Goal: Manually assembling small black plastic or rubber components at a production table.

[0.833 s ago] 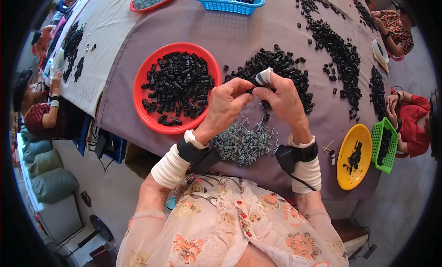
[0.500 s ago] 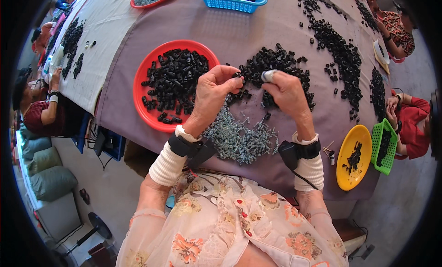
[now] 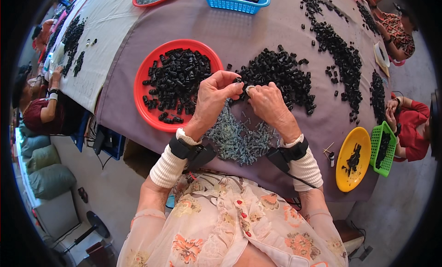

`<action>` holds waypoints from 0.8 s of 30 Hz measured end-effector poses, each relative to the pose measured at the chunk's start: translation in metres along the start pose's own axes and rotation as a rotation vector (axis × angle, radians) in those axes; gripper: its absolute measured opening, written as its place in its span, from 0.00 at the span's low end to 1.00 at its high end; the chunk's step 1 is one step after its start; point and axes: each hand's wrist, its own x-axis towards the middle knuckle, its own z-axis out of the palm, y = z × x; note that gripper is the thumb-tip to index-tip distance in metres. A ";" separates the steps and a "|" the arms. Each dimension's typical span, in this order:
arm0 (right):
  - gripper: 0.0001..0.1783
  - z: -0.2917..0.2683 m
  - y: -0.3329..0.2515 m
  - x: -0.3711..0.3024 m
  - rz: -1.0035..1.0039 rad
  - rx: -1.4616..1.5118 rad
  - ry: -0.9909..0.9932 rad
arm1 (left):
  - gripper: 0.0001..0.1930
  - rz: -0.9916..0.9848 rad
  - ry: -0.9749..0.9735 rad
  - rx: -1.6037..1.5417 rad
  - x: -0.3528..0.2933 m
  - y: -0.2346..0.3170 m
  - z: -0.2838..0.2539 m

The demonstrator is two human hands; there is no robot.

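Note:
My left hand point(image 3: 215, 97) pinches a small black plastic piece point(image 3: 237, 80) between thumb and fingertips, above the table. Close to its right, my right hand point(image 3: 270, 104) is closed, with a white wrap on one fingertip pointing at that piece. Whatever its fingers hold, if anything, is too small or hidden to make out. Beyond my hands spreads a pile of black plastic pieces point(image 3: 281, 74). Nearer to me, below both hands, lies a heap of small bluish-grey spring-like pieces point(image 3: 239, 143). Left of my left hand stands a red tray point(image 3: 143, 111) holding many black pieces.
A blue basket point(image 3: 230, 5) and another red tray point(image 3: 142, 4) stand at the back. More black pieces point(image 3: 343, 60) run along the right. A yellow plate point(image 3: 359, 175) and green basket point(image 3: 387, 149) sit near the right edge. Other people point(image 3: 412, 129) sit at both sides.
My right hand has moved left and slightly nearer to me, bringing its fingertips close to the black piece in my left hand. The left hand has barely moved and still pinches a piece.

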 end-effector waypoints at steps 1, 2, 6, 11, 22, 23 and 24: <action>0.05 -0.002 0.001 0.000 0.000 -0.002 0.000 | 0.10 -0.006 -0.003 0.008 0.000 0.000 0.001; 0.07 -0.005 0.001 0.001 -0.006 0.049 0.020 | 0.10 -0.005 -0.004 0.007 -0.001 -0.001 0.002; 0.12 -0.025 0.009 -0.001 0.003 0.294 0.297 | 0.10 -0.033 -0.014 -0.014 -0.002 -0.001 0.004; 0.14 -0.046 0.005 -0.002 -0.021 0.382 0.485 | 0.10 -0.102 -0.076 -0.139 -0.003 -0.002 0.011; 0.14 -0.053 -0.001 -0.004 0.050 0.632 0.501 | 0.10 -0.157 -0.175 -0.385 0.000 -0.002 0.019; 0.14 -0.053 -0.002 -0.005 0.052 0.633 0.503 | 0.10 -0.158 -0.176 -0.383 -0.001 -0.001 0.019; 0.14 -0.053 -0.004 -0.006 0.085 0.698 0.498 | 0.10 -0.157 -0.184 -0.402 -0.001 0.001 0.020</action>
